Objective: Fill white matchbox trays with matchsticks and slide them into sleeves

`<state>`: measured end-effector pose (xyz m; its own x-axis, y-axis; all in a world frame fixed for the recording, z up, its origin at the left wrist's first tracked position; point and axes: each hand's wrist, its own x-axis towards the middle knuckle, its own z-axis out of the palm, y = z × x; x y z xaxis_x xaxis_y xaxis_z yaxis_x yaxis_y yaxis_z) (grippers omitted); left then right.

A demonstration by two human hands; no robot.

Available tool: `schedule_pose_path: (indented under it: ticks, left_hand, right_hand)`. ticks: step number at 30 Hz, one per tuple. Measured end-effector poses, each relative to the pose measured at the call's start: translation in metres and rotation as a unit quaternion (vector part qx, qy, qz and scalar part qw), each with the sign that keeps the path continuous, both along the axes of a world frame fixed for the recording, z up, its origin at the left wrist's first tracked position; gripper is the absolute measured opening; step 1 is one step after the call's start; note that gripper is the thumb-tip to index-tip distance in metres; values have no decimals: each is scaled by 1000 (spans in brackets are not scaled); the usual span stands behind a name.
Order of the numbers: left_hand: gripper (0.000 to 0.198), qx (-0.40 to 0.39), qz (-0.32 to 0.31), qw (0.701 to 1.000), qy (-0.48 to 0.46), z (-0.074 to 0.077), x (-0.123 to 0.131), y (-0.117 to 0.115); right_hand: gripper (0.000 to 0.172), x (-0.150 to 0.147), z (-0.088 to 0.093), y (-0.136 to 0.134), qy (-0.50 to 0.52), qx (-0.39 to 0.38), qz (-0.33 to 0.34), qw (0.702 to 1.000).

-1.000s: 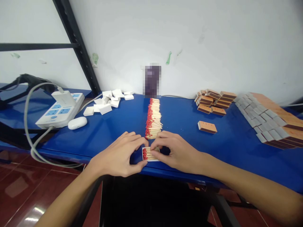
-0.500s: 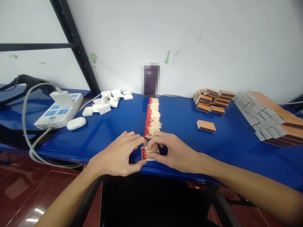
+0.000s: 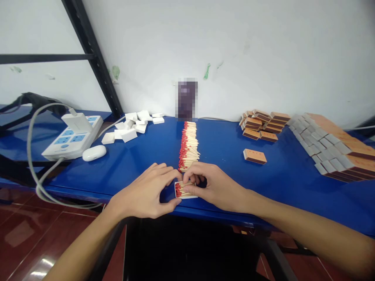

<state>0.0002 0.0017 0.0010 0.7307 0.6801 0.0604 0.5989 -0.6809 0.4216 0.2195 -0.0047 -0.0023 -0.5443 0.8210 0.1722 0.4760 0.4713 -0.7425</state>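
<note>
A small white matchbox tray [image 3: 181, 190] with red-tipped matches in it lies near the front edge of the blue table [image 3: 222, 144]. My left hand [image 3: 146, 193] pinches the tray's left end between thumb and forefinger. My right hand [image 3: 213, 185] is curled over the tray's right side, its fingertips pressing on the matches. Just behind both hands a long row of loose matches [image 3: 188, 144] runs toward the wall.
Empty white trays [image 3: 131, 127] lie heaped at the back left beside a power strip [image 3: 73, 136] and a white earbud case [image 3: 93, 152]. Orange matchbox sleeves [image 3: 263, 121] are piled at the back right, one sleeve [image 3: 254, 156] lies alone, and rows of sleeves [image 3: 331, 148] fill the right.
My right fingers have shifted slightly over the matches in the tray. The left hand and the tray stay where they were.
</note>
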Motion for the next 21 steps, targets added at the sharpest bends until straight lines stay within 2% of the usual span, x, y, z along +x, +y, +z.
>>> schedule_pose_path:
  ticks: [4,15,17,21]
  left_hand:
    - [23,3,3,1000,2,-1,0,0]
    - [21,5,2,1000,2,1,-1,-1]
    - [20,6,1,1000,1,0,0,-1]
    - [22,12,2,1000,3,0,0,0]
  right_hand:
    - [3,2,2,0,-27,9,8,1000]
    - [14,2,6,-2,-67,47,47,996]
    - [18,3,5,-4,-77,84,56,992]
    - [22,5,0,-6,-80,207,73,972]
